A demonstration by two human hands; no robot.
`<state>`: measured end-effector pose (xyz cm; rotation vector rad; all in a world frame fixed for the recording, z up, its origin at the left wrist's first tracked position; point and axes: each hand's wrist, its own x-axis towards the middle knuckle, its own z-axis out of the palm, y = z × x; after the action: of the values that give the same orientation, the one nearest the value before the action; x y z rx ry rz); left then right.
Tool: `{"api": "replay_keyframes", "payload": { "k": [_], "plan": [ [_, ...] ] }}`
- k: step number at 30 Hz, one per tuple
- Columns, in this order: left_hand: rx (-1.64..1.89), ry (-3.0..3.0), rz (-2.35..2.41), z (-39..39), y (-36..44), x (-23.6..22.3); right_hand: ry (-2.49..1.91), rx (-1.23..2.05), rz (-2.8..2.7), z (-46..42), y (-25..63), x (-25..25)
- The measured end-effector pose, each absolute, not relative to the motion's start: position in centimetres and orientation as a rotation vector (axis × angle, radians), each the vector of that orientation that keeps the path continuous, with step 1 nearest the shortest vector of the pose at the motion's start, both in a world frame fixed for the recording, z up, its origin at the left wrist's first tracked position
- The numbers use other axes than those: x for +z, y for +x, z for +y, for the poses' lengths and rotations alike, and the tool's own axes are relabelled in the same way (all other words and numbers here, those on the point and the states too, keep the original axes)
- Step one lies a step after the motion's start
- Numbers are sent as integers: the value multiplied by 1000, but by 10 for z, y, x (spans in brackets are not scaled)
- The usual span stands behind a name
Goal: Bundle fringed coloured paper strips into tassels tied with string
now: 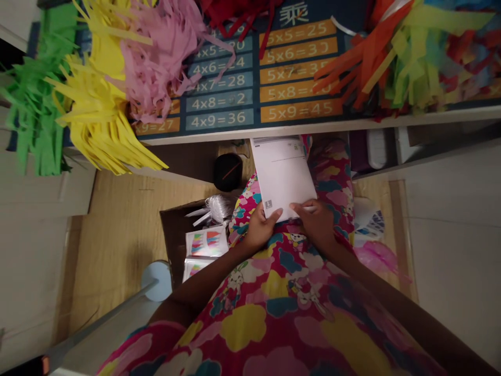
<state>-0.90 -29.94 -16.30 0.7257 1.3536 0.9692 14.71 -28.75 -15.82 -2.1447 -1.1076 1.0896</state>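
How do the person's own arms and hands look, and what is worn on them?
The left hand and right hand wear no gloves, and both forearms are bare. Around the left upper arm is a magenta cloth sleeve with yellow, pink and blue patches; the right sleeve is hard to make out.

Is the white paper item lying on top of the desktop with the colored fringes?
No, the left hand and right hand hold the white paper item over the patterned clothing, below the desktop.
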Motion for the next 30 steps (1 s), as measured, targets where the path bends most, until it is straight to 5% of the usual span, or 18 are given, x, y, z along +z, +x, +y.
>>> {"api": "replay_keyframes", "payload": {
  "k": [19, 25, 30],
  "plan": [
    [991, 742, 1456, -300, -12, -149, -2048, 1234, -998, -293, 156, -150],
    [885, 519, 1495, -303, -29, -140, -1838, 1733, -855, -301, 171, -139],
    [1048, 350, 1310, -307, -28, -130, -1740, 1741, -757, -296, 150, -123]
  ]
}}
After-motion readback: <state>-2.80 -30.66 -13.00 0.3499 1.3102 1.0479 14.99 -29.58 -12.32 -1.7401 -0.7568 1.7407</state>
